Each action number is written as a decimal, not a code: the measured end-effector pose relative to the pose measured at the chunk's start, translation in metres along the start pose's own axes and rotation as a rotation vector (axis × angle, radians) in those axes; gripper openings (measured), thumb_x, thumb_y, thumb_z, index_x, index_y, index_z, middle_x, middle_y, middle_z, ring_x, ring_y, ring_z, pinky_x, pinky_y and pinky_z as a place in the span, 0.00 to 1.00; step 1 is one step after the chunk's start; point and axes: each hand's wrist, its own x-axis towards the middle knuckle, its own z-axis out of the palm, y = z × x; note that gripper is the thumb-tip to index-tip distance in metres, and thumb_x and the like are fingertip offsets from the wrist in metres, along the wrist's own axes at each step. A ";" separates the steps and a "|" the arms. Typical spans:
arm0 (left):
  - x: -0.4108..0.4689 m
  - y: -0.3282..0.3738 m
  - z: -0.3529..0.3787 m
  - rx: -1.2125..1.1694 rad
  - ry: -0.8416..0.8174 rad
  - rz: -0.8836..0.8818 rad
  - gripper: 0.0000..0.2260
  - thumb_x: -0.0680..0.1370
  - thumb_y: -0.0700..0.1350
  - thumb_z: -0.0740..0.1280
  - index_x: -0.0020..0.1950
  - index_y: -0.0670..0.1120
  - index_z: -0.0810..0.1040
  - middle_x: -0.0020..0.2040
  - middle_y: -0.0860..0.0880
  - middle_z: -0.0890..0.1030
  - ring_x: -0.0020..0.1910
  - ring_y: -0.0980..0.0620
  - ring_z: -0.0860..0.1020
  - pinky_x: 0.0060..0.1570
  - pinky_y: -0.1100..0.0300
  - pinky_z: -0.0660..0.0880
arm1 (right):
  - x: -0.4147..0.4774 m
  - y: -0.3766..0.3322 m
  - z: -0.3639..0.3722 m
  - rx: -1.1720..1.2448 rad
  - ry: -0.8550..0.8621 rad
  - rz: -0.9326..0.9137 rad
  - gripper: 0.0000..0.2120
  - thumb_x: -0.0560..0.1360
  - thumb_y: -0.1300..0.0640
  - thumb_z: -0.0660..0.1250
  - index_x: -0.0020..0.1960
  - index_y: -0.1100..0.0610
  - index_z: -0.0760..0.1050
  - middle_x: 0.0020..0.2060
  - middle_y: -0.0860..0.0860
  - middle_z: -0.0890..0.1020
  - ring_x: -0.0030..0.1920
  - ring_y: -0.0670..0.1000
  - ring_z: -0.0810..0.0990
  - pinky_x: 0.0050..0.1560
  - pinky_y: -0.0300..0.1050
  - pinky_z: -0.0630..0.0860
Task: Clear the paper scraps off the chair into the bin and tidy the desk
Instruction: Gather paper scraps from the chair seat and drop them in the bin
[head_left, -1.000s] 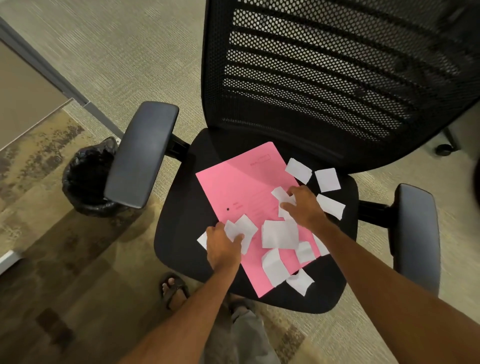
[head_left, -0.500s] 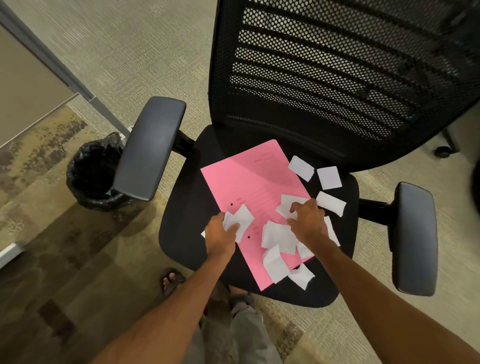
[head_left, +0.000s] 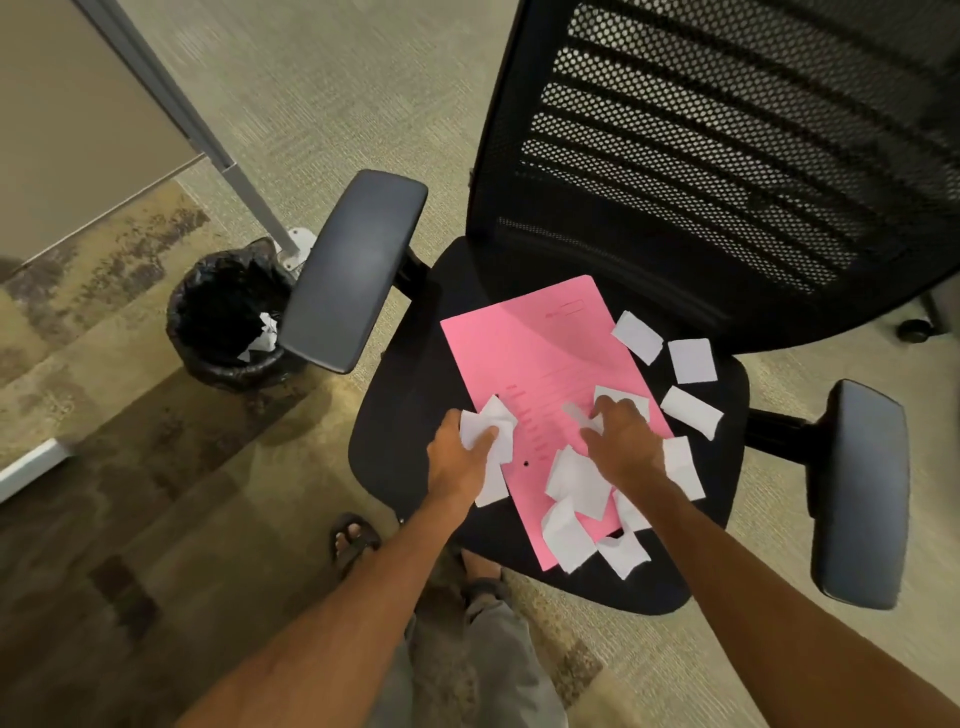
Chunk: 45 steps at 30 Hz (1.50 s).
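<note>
The left hand (head_left: 467, 460) has closed more tightly in the last second. Its grip now holds a crumpled bunch of white scraps (head_left: 488, 426) at the left edge of the pink folder (head_left: 535, 353), and one scrap hangs down below the palm. Before, these pieces lay looser under the fingers. The right hand (head_left: 626, 441) has moved a little toward the middle of the folder. Its fingers are curled over another scrap there and its grip seems to pinch it, though the motion blur makes this not fully sure.

For the task this means, I think, that the collecting is in progress but far from finished. Many scraps are not picked up yet: a group lies below the right hand at the lower end of the folder, and three lie apart on the chair (head_left: 410, 415) seat, right of the folder. The folder itself lies flat on the seat under most of the paper.

The bin (head_left: 182, 312) stands on the floor at the left of the frame, just beside the left armrest (head_left: 353, 270) and partly under it. It has a black bag inside, and a few white scraps are already at its right side. No tabletop is in the view.
</note>
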 end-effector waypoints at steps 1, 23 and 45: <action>0.000 0.000 -0.003 -0.028 0.011 -0.004 0.12 0.76 0.50 0.70 0.52 0.50 0.68 0.48 0.50 0.76 0.43 0.53 0.78 0.33 0.66 0.74 | 0.000 -0.005 -0.001 0.015 0.003 -0.051 0.13 0.78 0.54 0.62 0.61 0.58 0.69 0.57 0.57 0.73 0.57 0.56 0.75 0.58 0.57 0.74; -0.013 -0.084 -0.161 -0.211 0.439 -0.264 0.18 0.77 0.51 0.68 0.61 0.43 0.71 0.54 0.46 0.76 0.51 0.45 0.77 0.53 0.49 0.79 | -0.025 -0.140 0.086 -0.462 -0.023 -0.561 0.29 0.67 0.63 0.74 0.65 0.54 0.69 0.68 0.57 0.64 0.61 0.60 0.70 0.62 0.52 0.73; -0.006 -0.091 -0.189 -0.348 0.546 -0.220 0.13 0.77 0.47 0.69 0.55 0.41 0.72 0.50 0.43 0.78 0.51 0.40 0.79 0.50 0.45 0.79 | -0.029 -0.242 0.082 -0.285 -0.092 -0.790 0.18 0.71 0.60 0.72 0.58 0.56 0.70 0.51 0.56 0.82 0.52 0.59 0.79 0.51 0.54 0.74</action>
